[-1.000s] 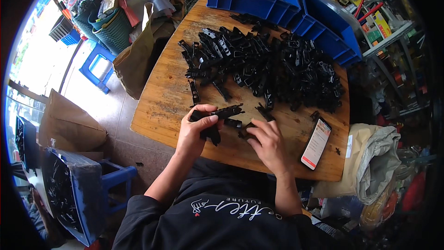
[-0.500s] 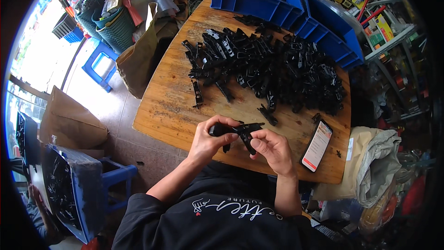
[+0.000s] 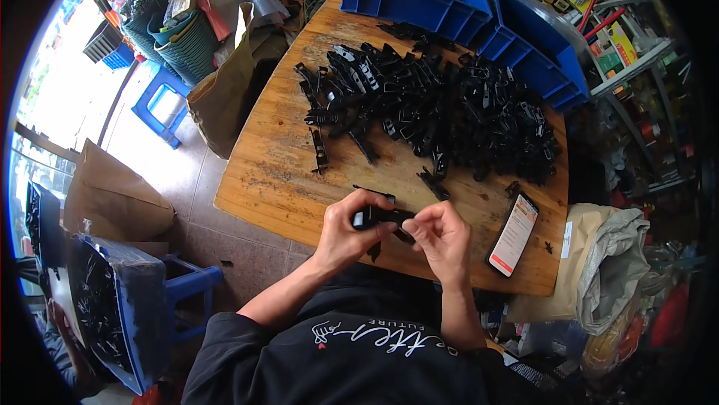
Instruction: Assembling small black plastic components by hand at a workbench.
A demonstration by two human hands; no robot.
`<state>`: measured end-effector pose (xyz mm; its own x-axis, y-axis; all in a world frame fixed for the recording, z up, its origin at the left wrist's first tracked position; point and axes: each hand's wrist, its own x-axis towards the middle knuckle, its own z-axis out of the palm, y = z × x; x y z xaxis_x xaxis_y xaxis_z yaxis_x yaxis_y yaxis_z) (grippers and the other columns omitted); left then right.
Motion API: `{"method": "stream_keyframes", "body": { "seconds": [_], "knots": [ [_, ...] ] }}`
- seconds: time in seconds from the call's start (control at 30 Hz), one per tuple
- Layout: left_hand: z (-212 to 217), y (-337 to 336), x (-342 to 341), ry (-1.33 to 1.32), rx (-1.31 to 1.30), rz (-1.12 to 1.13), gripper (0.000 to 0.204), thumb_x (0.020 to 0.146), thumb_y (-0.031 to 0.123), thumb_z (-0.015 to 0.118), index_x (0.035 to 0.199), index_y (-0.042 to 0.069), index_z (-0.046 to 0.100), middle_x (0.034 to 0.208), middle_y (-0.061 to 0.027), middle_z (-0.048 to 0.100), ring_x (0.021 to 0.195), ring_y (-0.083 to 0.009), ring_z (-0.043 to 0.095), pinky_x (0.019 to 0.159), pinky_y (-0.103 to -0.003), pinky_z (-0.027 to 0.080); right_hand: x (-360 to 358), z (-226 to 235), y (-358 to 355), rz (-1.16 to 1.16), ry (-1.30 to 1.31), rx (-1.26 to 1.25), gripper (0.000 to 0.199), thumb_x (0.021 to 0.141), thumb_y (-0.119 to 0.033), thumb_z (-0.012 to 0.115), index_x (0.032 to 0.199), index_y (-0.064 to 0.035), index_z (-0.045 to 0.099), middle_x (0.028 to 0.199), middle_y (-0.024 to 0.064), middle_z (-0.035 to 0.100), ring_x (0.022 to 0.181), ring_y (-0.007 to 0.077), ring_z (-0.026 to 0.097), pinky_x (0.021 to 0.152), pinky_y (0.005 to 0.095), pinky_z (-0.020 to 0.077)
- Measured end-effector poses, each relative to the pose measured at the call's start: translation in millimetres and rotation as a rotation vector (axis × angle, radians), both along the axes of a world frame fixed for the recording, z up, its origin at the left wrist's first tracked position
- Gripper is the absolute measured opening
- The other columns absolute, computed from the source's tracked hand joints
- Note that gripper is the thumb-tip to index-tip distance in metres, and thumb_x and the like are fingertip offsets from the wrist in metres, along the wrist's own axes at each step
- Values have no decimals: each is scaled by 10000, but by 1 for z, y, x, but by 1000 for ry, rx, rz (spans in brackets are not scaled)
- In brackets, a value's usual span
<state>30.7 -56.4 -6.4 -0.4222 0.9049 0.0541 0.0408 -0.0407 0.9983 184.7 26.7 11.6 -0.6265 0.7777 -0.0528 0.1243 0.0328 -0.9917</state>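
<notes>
Above the table's near edge, my left hand (image 3: 343, 231) is wrapped round a black plastic part (image 3: 383, 215), thumb below and fingers above. A pale shiny patch shows on the part's left side. My right hand (image 3: 446, 244) meets its right end, thumb and forefinger pinched together. Whether those fingertips grip the part itself or some small piece is hidden. Just beyond my hands lies a loose black clip-like part (image 3: 433, 183). Farther back, a wide heap of similar black parts (image 3: 442, 105) covers the middle and right of the wooden table (image 3: 277, 180).
Two blue plastic bins (image 3: 416, 4) stand along the far edge. A phone (image 3: 513, 235) with a lit screen lies at the right. Beside the table are a paper sack (image 3: 225, 98), a blue stool (image 3: 161, 105), and a grey bag (image 3: 618, 263). Another person's hand (image 3: 64, 330) shows at lower left.
The black part has turned in my left hand, bringing a pale shiny patch into view. My right fingers have risen slightly and tightened into a pinch at its right end.
</notes>
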Motion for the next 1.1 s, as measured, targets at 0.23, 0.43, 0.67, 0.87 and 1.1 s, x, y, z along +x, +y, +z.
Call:
{"method": "stream_keyframes", "body": {
  "seconds": [0.23, 0.43, 0.67, 0.87, 1.1],
  "knots": [
    [15, 0, -5, -359, -112, -22, 302, 656, 57, 763, 906, 17, 598, 796, -35, 609, 720, -90, 565, 651, -214, 452, 3, -14, 3, 153, 99, -16, 312, 850, -276, 638, 978, 5, 596, 726, -38, 528, 627, 26, 420, 530, 181, 341],
    [2, 6, -11, -500, -106, -51, 329, 670, 52, 757, 947, 26, 580, 787, -40, 604, 722, -109, 571, 620, -226, 469, 0, -10, 4, 132, 44, -34, 263, 872, -230, 613, 985, 6, 588, 732, -43, 521, 639, 27, 425, 562, 173, 342],
    [4, 13, -3, -103, -7, -51, 323, 710, 50, 715, 1001, 15, 581, 900, -29, 623, 801, -87, 571, 742, -235, 469, -16, -23, -20, 50, 324, -388, 532, 925, -373, 478, 1286, 6, 383, 1194, 83, 488, 1041, 124, 475, 868, 251, 415],
    [12, 37, 32, 377, 197, 108, 559, 683, 213, 683, 1185, 52, 497, 1264, -181, 436, 1138, -343, 432, 936, -406, 376, -36, -38, -35, -193, 832, -943, 535, 949, -458, 302, 1301, -63, 384, 1234, 67, 493, 1130, 188, 474, 961, 333, 371],
    [15, 39, 36, 716, 212, 45, 584, 761, 399, 613, 1215, 48, 504, 1328, -184, 390, 1264, -380, 292, 1015, -481, 257, -40, -56, -7, -24, 1210, -1001, 543, 944, -474, 264, 1279, -71, 409, 1226, 91, 492, 1148, 202, 459, 963, 344, 372]
  ]
}}
